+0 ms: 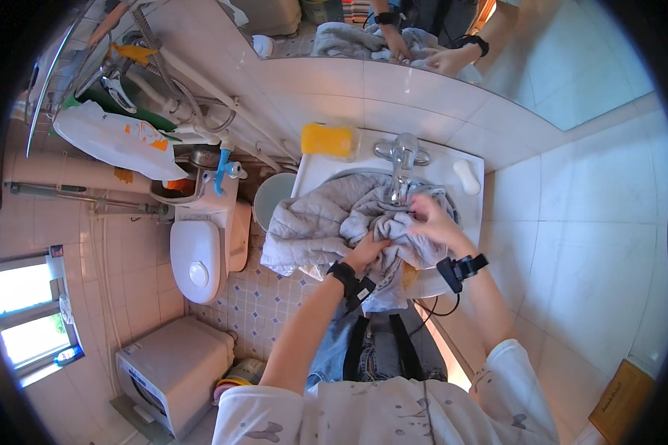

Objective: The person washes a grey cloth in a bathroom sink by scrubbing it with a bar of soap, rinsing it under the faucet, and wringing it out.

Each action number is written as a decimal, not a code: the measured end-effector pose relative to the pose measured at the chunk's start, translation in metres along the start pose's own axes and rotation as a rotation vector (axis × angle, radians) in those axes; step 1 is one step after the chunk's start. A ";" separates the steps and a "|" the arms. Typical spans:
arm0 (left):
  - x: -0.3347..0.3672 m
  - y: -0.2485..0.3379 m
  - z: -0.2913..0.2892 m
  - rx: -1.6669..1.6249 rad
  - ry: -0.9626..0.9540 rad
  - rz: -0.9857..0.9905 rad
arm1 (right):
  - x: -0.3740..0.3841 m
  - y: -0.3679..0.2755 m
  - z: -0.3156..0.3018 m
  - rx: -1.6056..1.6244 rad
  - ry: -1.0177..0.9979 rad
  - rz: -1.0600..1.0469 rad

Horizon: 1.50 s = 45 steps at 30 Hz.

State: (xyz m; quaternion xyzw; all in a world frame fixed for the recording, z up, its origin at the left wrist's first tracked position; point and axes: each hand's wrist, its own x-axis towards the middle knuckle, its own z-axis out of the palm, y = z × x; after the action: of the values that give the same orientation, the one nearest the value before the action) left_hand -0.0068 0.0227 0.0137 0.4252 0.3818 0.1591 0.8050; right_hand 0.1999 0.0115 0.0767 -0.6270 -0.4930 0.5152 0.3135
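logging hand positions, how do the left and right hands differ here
The left hand is left of the tap, while the right hand is to its right. The left hand touches the grey quilted cloth lower in the picture; the right hand sits higher, nearer the spout. Both wrists wear black bands.

pale tiles cover the walls (571, 245), and a mirror (542, 74) fills the upper right. bright light shows in a two-paned window (31, 317) at the lower left. small blue diamonds dot the floor (258, 311) around a white toilet (194, 256) and boxy appliance (179, 363).
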 end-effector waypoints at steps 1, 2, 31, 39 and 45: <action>0.003 -0.001 0.002 -0.128 0.015 -0.050 | 0.007 -0.015 -0.014 0.121 0.078 -0.012; 0.001 0.005 0.005 -0.156 0.041 -0.013 | 0.014 -0.033 -0.026 0.251 0.149 -0.031; 0.056 0.019 -0.002 -0.385 0.281 -0.015 | 0.070 -0.084 -0.020 0.663 0.182 0.229; 0.071 -0.003 -0.028 -0.804 0.267 -0.390 | 0.061 -0.088 -0.019 0.649 0.199 0.266; 0.074 -0.005 -0.026 -0.828 0.307 -0.409 | 0.058 -0.074 -0.009 0.565 0.222 0.251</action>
State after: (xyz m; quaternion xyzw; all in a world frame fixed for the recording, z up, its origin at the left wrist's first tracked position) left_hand 0.0218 0.0768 -0.0349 -0.0429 0.4765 0.1972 0.8557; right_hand 0.1858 0.0911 0.1267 -0.6237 -0.2123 0.5945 0.4610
